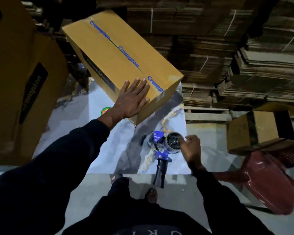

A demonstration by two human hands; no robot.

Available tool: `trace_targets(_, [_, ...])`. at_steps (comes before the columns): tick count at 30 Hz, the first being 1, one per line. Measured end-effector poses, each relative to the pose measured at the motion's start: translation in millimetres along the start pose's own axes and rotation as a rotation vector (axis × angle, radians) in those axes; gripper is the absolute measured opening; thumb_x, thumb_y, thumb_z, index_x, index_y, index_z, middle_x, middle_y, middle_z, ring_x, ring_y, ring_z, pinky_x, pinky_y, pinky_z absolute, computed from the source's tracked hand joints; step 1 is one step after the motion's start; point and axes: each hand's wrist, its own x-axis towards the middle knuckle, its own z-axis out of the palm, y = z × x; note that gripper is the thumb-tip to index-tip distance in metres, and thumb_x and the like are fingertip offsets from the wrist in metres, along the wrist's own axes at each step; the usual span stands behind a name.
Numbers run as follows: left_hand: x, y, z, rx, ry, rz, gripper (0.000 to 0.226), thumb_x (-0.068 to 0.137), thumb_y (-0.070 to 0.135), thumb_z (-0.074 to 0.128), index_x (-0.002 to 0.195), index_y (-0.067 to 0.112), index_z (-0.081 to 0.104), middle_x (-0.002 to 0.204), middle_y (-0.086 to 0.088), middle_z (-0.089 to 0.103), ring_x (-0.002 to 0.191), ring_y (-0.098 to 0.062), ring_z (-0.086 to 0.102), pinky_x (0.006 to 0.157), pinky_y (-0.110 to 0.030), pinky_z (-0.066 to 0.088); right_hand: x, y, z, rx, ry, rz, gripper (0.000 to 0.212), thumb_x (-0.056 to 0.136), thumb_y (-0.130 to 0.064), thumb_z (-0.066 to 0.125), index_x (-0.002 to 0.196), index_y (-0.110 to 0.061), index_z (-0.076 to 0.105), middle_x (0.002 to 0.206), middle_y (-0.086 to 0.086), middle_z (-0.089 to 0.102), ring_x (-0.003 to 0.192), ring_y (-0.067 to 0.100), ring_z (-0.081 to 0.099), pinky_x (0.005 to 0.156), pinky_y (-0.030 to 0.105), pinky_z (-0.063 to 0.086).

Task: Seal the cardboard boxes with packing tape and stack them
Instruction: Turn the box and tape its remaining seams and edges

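Stacked flattened cartons (244, 48) fill the background behind the marbled surface (78, 119). On it lies the cardboard box (119, 53), its seam already taped. The left hand (131, 99) presses flat, fingers straight, on the box's near corner. Just below the box, the right hand (191, 148), fingers curled, touches the tape dispenser (165, 146). Sealing looks finished; stacking likely comes next.

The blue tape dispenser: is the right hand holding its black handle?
No, the right hand touches the roll of the blue tape dispenser.
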Motion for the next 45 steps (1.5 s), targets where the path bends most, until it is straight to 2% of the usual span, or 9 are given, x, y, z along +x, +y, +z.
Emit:
trace_targets(3, [-11, 12, 1, -0.015, 0.011, -0.011, 0.076, 0.103, 0.055, 0.004, 0.165, 0.015, 0.021, 0.173, -0.006, 0.013, 0.160, -0.031, 0.010, 0.126, -0.054, 0.006, -37, 42, 13, 0.044, -0.203, 0.242, 0.048, 0.080, -0.034, 0.086, 0.097, -0.016, 0.045, 0.097, 0.012, 0.061, 0.089, 0.029, 0.062, 0.077, 0.036, 0.046])
trace_targets(6, [-20, 21, 0, -0.039, 0.015, -0.030, 0.077, 0.103, 0.056, 0.004, 0.166, 0.016, 0.020, 0.173, -0.006, 0.012, 0.160, -0.032, 0.007, 0.127, -0.052, 0.003, -48, 65, 27, 0.171, -0.307, 0.404, 0.072, 0.063, -0.065, 0.077, 0.099, -0.010, 0.049, 0.081, 0.006, 0.056, 0.064, 0.023, 0.055, 0.062, 0.038, 0.048])
trace_targets(9, [-27, 27, 0, -0.081, 0.024, -0.044, 0.075, 0.104, 0.056, 0.006, 0.166, 0.017, 0.020, 0.173, -0.006, 0.011, 0.160, -0.031, 0.006, 0.127, -0.050, 0.001, -67, 50, 24, 0.329, -0.478, 0.496, 0.051, 0.086, -0.060, 0.063, 0.094, -0.010, 0.058, 0.070, 0.006, 0.061, 0.053, 0.019, 0.056, 0.054, 0.026, 0.043])
trace_targets(12, [-31, 26, -2, -0.145, 0.016, -0.043, 0.074, 0.104, 0.056, 0.006, 0.166, 0.018, 0.019, 0.174, -0.005, 0.008, 0.161, -0.028, 0.002, 0.126, -0.045, -0.004, -80, 48, 32, 0.401, -0.575, 0.482, 0.049, 0.092, -0.057, 0.062, 0.094, -0.009, 0.071, 0.076, 0.006, 0.072, 0.068, 0.024, 0.066, 0.062, 0.029, 0.052])
trace_targets(16, [-37, 20, -8, -0.307, 0.031, -0.039, 0.062, 0.109, 0.045, 0.022, 0.164, 0.016, 0.025, 0.173, -0.005, 0.012, 0.160, -0.022, 0.002, 0.126, -0.036, -0.008, -88, 46, 48, 0.336, -0.516, 0.444, 0.050, 0.076, -0.035, 0.083, 0.108, -0.001, 0.067, 0.087, 0.009, 0.069, 0.074, 0.023, 0.066, 0.058, 0.027, 0.048])
trace_targets(20, [-37, 11, -10, -0.384, 0.029, -0.033, 0.055, 0.112, 0.036, 0.033, 0.163, 0.016, 0.030, 0.172, -0.005, 0.014, 0.160, -0.018, 0.004, 0.126, -0.033, -0.005, -85, 31, 48, 0.536, -0.499, 0.544, 0.009, 0.094, -0.008, 0.066, 0.097, 0.000, 0.064, 0.064, 0.014, 0.058, 0.053, 0.024, 0.052, 0.048, 0.026, 0.047])
trace_targets(34, [-23, 10, -9, -0.539, 0.110, -0.117, 0.045, 0.109, 0.019, 0.052, 0.154, 0.019, 0.050, 0.167, 0.000, 0.031, 0.157, -0.015, 0.020, 0.125, -0.033, 0.008, -52, -3, -23, 0.781, -0.527, 0.577, 0.030, 0.092, -0.021, 0.066, 0.068, -0.021, 0.049, 0.059, 0.001, 0.048, 0.043, 0.017, 0.044, 0.041, 0.020, 0.030])
trace_targets(40, [-4, 19, -22, -0.786, 0.104, -0.194, 0.038, 0.103, 0.009, 0.061, 0.141, 0.011, 0.063, 0.151, 0.002, 0.056, 0.141, -0.013, 0.051, 0.118, -0.037, 0.042, -28, -51, -57, 0.824, -0.442, 0.471, 0.013, 0.096, -0.014, 0.060, 0.084, -0.012, 0.062, 0.063, 0.006, 0.050, 0.050, 0.020, 0.045, 0.045, 0.024, 0.034])
trace_targets(45, [43, 30, -39, -0.839, -0.015, -0.100, 0.036, 0.106, 0.014, 0.057, 0.142, 0.015, 0.062, 0.143, 0.004, 0.063, 0.131, -0.007, 0.057, 0.112, -0.030, 0.046, -6, -97, -64, 0.805, -0.333, 0.416, 0.006, 0.097, -0.012, 0.061, 0.091, -0.010, 0.062, 0.063, 0.006, 0.051, 0.051, 0.021, 0.044, 0.050, 0.026, 0.034])
